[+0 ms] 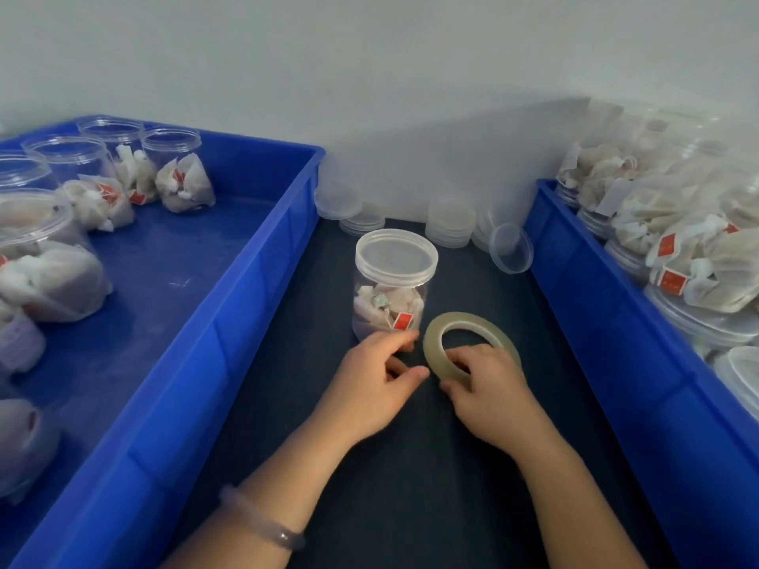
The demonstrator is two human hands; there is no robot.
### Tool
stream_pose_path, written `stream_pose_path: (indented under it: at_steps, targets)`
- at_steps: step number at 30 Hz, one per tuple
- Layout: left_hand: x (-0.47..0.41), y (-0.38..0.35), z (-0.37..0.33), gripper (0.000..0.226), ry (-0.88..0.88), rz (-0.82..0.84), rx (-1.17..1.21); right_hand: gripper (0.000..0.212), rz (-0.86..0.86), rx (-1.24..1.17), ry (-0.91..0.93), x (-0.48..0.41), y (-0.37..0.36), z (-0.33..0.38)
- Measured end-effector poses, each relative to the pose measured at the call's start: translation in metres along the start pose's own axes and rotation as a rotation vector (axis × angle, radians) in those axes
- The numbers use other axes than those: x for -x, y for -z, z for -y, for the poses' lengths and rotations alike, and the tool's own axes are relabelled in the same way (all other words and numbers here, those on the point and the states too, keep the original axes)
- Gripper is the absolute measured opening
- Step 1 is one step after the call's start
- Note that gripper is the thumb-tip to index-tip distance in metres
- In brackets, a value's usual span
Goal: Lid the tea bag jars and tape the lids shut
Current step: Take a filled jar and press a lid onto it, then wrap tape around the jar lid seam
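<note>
A clear jar of tea bags (388, 305) stands on the dark mat with its translucent lid (396, 254) on top. Right of its base lies a roll of clear tape (435, 336), tilted up. My right hand (488, 388) grips the roll's near side, fingers curled over the rim into the hole. My left hand (378, 379) sits just left of the roll, one fingertip at the jar's base and the thumb tip by the roll's edge. Whether it pinches a tape end cannot be made out.
A blue bin (213, 322) on the left holds several open jars of tea bags (176, 174). A blue bin (616, 322) on the right holds several lidded jars lying down (698, 256). Loose lids (449, 221) are stacked at the back by the wall.
</note>
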State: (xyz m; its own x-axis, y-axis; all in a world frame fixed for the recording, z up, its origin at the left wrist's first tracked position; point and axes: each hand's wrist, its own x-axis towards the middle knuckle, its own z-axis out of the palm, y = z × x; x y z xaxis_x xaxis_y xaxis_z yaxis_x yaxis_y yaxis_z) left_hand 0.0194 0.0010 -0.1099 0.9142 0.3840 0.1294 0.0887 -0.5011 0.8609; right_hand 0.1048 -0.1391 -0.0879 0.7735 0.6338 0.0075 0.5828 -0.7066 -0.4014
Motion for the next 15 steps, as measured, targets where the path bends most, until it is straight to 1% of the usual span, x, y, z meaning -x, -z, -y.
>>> stream_pose_path:
  at_steps: [1,2,3,5,6,8,9,11,13,15]
  targets:
    - [0.0,-0.005,-0.003,0.051,-0.038,0.038,0.042,0.022,0.01,-0.083,0.041,0.004,0.0,0.002]
    - [0.0,-0.008,-0.004,0.058,-0.054,0.06,0.066,0.02,0.021,-0.179,0.065,0.007,0.001,0.004]
    - [0.001,-0.009,-0.006,0.06,-0.073,0.076,0.083,0.019,0.036,-0.268,0.068,0.01,0.003,0.007]
    - [0.002,-0.008,-0.006,0.058,-0.107,0.115,0.101,0.031,0.082,-0.445,0.056,0.014,0.006,0.009]
    - [0.004,-0.007,-0.007,0.06,-0.12,0.136,0.159,0.039,0.093,-0.528,0.063,0.015,0.007,0.01]
    - [0.007,-0.005,-0.011,0.068,-0.12,0.135,0.37,0.05,0.047,-0.688,0.113,0.017,0.01,0.01]
    - [0.007,-0.005,-0.014,0.07,-0.129,0.111,0.445,0.052,0.016,-0.772,0.144,0.017,0.011,0.01]
    - [0.007,-0.004,-0.016,0.067,-0.177,0.031,0.437,0.054,-0.017,-0.915,0.191,0.019,0.012,0.01]
    - [0.007,-0.002,-0.017,0.062,-0.263,-0.095,0.351,0.057,-0.04,-0.993,0.224,0.019,0.012,0.012]
    - [0.008,-0.001,-0.018,0.057,-0.386,-0.225,0.204,0.064,-0.057,-1.029,0.24,0.02,0.012,0.015]
